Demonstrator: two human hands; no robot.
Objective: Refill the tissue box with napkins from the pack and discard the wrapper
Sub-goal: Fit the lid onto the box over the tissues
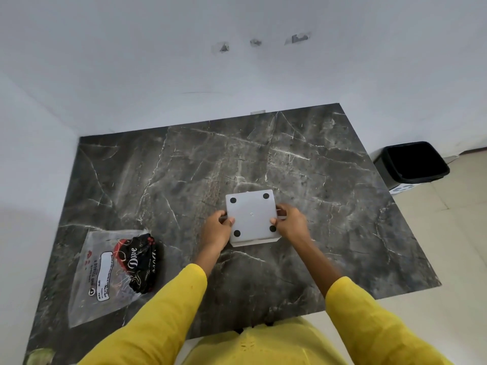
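Judging from how things lay, the refill looked close to finished, with the throwing-away still to come. The tissue box sat upside down near the middle of the dark marble table, its flat grey base with four black feet facing up at the camera. The left hand gripped the box's left edge, thumb on the base and fingers tucked under the side; the right hand held the right edge the same way, thumb beside the near-right foot. Both hands were closed on the box, probably seating the base plate or getting ready to turn the box over (the pictures could not settle which).

Whether napkins were inside could not be seen, since the base hid the interior. The clear wrapper lay flat and slack at the table's near-left, well apart from the box, with a crumpled black and red printed piece resting on its right part. It looked emptied, which suggested the napkins had gone in. The black bin stood on the floor beyond the table's far-right corner, and the wrapper had not yet reached it.

The box was roughly square, so it had no clear long axis; its opening side faced down toward the table, and its edges sat slightly turned against the table's edges, its near edge tilted a little up to the right.
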